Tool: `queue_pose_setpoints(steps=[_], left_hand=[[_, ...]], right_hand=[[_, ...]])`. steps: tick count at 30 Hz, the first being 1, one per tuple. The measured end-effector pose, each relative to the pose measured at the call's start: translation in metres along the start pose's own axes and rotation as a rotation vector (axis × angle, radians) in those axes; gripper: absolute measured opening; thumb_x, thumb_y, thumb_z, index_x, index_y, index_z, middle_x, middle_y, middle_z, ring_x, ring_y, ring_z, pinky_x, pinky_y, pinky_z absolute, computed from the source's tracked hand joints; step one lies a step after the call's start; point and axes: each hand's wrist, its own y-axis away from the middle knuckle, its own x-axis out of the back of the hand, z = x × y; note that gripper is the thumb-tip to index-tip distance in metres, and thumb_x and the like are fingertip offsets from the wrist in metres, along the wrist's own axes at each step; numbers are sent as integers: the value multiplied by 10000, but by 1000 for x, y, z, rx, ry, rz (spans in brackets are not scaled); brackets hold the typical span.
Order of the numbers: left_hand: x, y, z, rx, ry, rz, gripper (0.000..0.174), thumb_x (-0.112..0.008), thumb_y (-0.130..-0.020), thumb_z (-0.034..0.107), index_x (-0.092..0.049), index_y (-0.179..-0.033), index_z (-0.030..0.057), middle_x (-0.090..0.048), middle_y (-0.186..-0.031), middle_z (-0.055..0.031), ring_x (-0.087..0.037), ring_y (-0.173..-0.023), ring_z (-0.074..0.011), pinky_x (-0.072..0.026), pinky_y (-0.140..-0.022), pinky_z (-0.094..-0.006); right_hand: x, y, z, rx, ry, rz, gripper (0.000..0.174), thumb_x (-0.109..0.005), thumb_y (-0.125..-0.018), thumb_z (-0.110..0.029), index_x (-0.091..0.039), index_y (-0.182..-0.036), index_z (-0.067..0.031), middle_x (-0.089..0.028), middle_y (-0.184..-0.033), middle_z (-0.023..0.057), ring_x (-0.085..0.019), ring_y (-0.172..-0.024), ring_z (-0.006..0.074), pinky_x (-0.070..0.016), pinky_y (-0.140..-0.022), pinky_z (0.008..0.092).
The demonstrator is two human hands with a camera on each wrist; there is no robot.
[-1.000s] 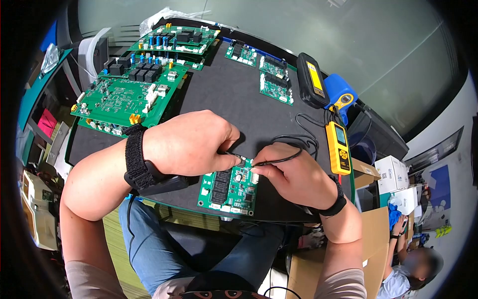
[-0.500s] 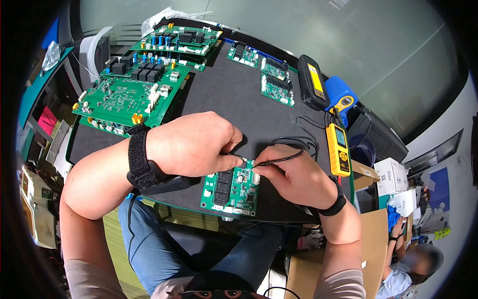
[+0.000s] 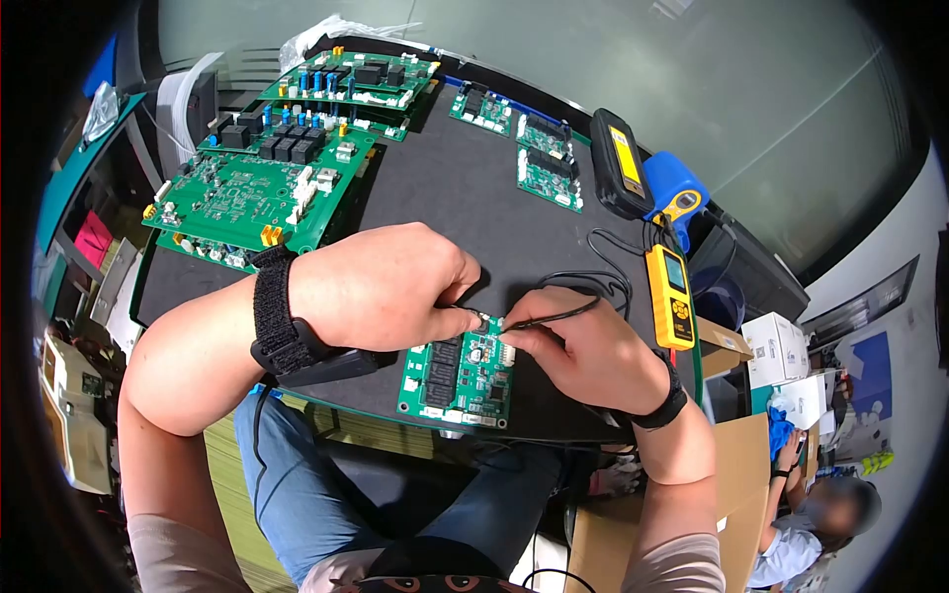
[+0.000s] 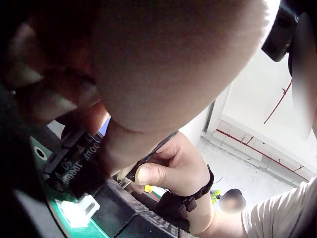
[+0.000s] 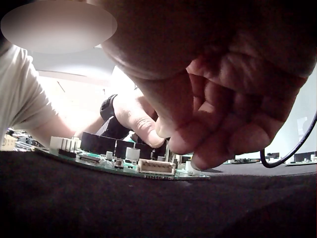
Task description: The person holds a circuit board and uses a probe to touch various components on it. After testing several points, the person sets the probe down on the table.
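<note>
A green circuit board (image 3: 476, 381) with black relays and white connectors lies flat near the mat's front edge. My left hand (image 3: 386, 287) is over its upper left part, thumb and fingers curled at the top edge; in the left wrist view they are against black capacitors (image 4: 74, 158). Between thumb and fingers, my right hand (image 3: 583, 346) pinches the end of a black cable (image 3: 559, 318) at the board's upper right corner. The right wrist view shows the right fingers (image 5: 185, 141) low over the board beside a white connector (image 5: 156, 166). Their tips partly hide the contact spot.
Large green boards (image 3: 247, 198) are stacked at the left. Smaller boards (image 3: 549, 178) lie at the back. A black case (image 3: 621, 163), a blue and yellow device (image 3: 678, 193) and a yellow meter (image 3: 672, 295) with black cables stand at the right. Another person (image 3: 825, 519) is at far right.
Since the earliest frame, the board and both hands appear very slightly shifted right in the head view. Both hands keep the same hold.
</note>
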Motion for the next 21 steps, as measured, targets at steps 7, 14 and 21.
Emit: queue_pose_setpoints(steps=[7,14,21], left_hand=[[2,-1,2,14,5,-15,347,-752,-884,244,-579,-732,-16,-586,-639,-206,-603,-633,-418,-465,-588,-453],[1,-1,2,6,18,-4,351,-752,-886,248,-579,-728,-14,-586,-640,-209,-600,-632,-424,-464,-584,-454],[2,-1,2,0,3,-6,356,-749,-892,258,-584,-731,-12,-584,-637,-208,-600,-630,-425,-465,-584,-455]], right_hand=[[-1,0,2,15,7,4,82,-656,-933,-79,-601,-961,-26,-615,-835,168,-619,-814,404,-492,-699,451],[-2,1,2,10,1,8,68,-645,-930,-68,-596,-961,-32,-611,-830,167,-616,-808,406,-487,-692,454],[-2,1,2,10,8,6,64,-645,-919,-53,-595,-954,-31,-605,-826,166,-611,-791,399,-484,-689,454]])
